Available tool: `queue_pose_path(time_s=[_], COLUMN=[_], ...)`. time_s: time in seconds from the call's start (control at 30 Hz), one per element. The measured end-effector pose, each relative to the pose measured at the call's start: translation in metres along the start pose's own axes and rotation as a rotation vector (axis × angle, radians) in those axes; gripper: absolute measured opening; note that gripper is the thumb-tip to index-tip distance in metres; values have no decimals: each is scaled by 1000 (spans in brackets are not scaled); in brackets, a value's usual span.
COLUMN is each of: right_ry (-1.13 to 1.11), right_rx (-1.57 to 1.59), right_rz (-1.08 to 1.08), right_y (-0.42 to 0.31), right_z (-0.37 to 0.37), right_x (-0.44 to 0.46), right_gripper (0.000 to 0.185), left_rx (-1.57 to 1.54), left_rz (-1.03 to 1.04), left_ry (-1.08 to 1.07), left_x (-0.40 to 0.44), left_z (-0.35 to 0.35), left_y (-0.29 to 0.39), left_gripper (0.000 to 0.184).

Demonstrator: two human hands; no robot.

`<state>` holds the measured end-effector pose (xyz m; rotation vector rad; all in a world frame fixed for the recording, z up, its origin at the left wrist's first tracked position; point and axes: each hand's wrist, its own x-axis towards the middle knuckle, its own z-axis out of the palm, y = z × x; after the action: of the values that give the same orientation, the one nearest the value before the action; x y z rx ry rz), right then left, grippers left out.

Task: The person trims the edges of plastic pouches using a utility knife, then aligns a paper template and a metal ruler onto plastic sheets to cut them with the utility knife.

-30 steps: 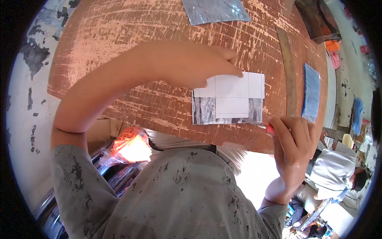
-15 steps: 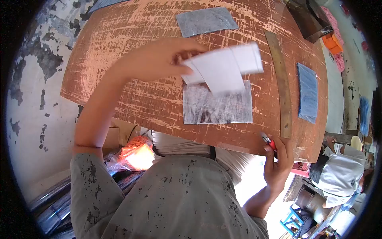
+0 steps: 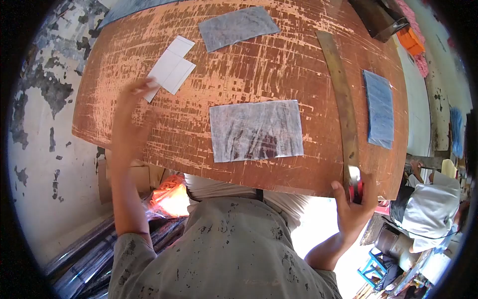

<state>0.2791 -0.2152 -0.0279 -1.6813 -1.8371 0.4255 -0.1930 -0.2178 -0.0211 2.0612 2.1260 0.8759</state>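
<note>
My left hand (image 3: 133, 107), its fingertips pinched at the lower corner of a white cut-out card (image 3: 172, 66), is over the left part of the worn brown table. At the table's right front edge, my right hand (image 3: 354, 204) is closed around a small red-handled tool (image 3: 355, 185) with a shiny metal tip. A grey, streaky translucent sheet (image 3: 256, 130) lies flat near the middle front. The tool's tip overlaps the lower end of a long brown ruler-like strip (image 3: 340, 94).
Another grey sheet (image 3: 238, 28) lies at the back, and a folded blue sheet (image 3: 379, 108) at the right. A dark object (image 3: 379, 19) sits at the back right. A person in a white top (image 3: 429, 209) is beyond the table's right side.
My left hand has lifted the white card off the grey sheet and carried it to the left. My right hand has drawn back from the sheet's edge, still holding the red-handled tool.
</note>
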Motion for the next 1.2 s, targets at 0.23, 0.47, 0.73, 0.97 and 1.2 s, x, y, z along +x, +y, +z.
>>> queue_pose_path(time_s=[0.23, 0.47, 0.73, 0.97, 1.2], right_ry=[100, 68, 33, 31, 44], right_rx=[-64, -195, -169, -154, -76], right_rz=[285, 262, 264, 300, 330], right_y=[10, 16, 18, 8, 9], right_z=[4, 2, 5, 7, 7], right_x=[10, 6, 3, 5, 6], right_gripper=[41, 55, 57, 52, 48], left_rx=[-180, -130, -151, -210, -202], left_rz=[102, 177, 209, 202, 240], left_ry=[-237, -323, -345, -350, -361], left_x=[-28, -16, -10, -9, -5], left_z=[46, 47, 48, 50, 52], left_y=[56, 58, 51, 45, 45], left_gripper=[87, 97, 94, 98, 97])
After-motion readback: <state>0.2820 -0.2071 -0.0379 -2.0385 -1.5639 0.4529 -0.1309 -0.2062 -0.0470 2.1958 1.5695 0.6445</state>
